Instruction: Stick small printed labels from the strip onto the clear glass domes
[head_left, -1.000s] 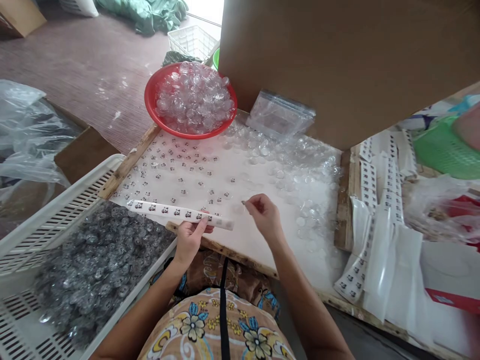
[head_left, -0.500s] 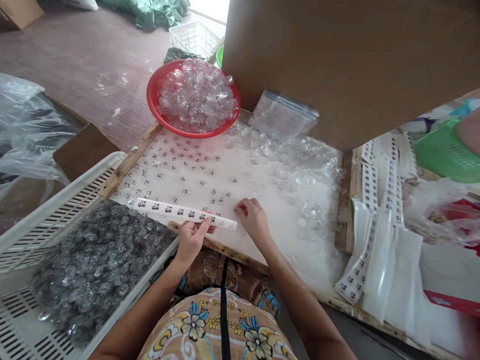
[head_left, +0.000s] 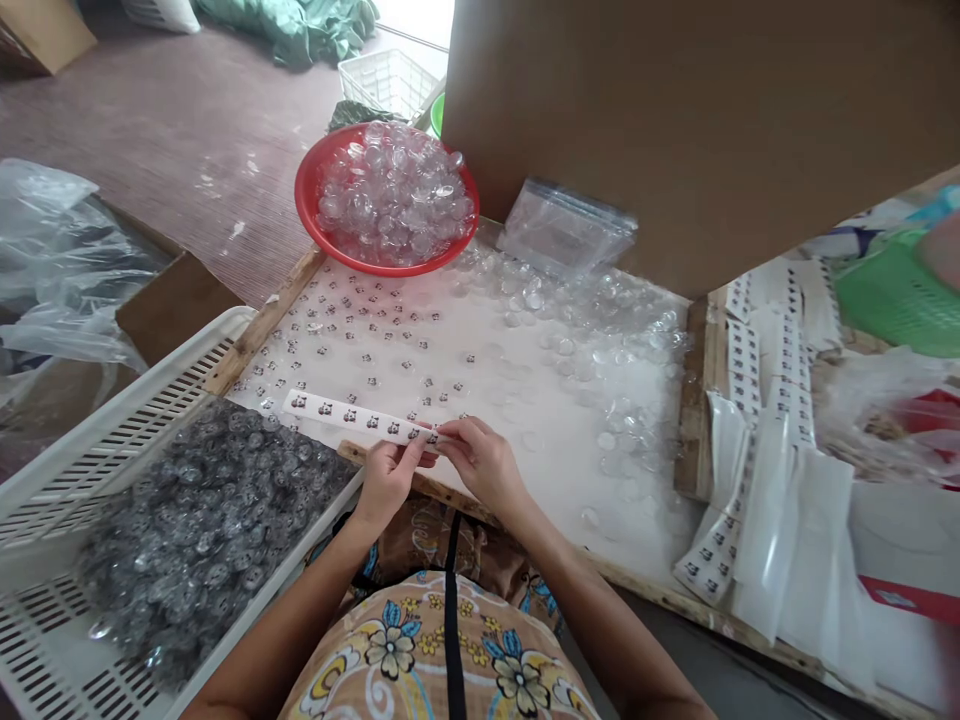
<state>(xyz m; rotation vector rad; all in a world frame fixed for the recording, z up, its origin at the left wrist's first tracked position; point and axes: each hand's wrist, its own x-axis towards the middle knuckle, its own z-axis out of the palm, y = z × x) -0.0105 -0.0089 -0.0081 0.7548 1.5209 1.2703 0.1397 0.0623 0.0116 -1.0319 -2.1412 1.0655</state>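
A white sticker strip (head_left: 351, 415) printed with a row of small panda figures lies across my fingers, tilted slightly down to the right. My left hand (head_left: 391, 480) pinches it from below near its right end. At that same end, the fingertips of my right hand (head_left: 486, 462) close on the strip, partly hiding it. Beneath my hands is a white work board (head_left: 510, 385) with a wooden rim. Several clear discs bearing panda stickers (head_left: 367, 357) are spread over its left half. Plain clear discs (head_left: 577, 360) are scattered along its back and right side.
A red basin (head_left: 304, 215) heaped with clear discs stands at the back left. At left, a white slotted crate (head_left: 135, 425) holds a pile of panda discs. More sticker strips (head_left: 742, 370) hang over the right rim. A clear zip bag (head_left: 566, 230) leans against a large cardboard box (head_left: 675, 130).
My right hand has moved left from above the board to the strip's right end and gripped there. The strip has shifted a little to the right.
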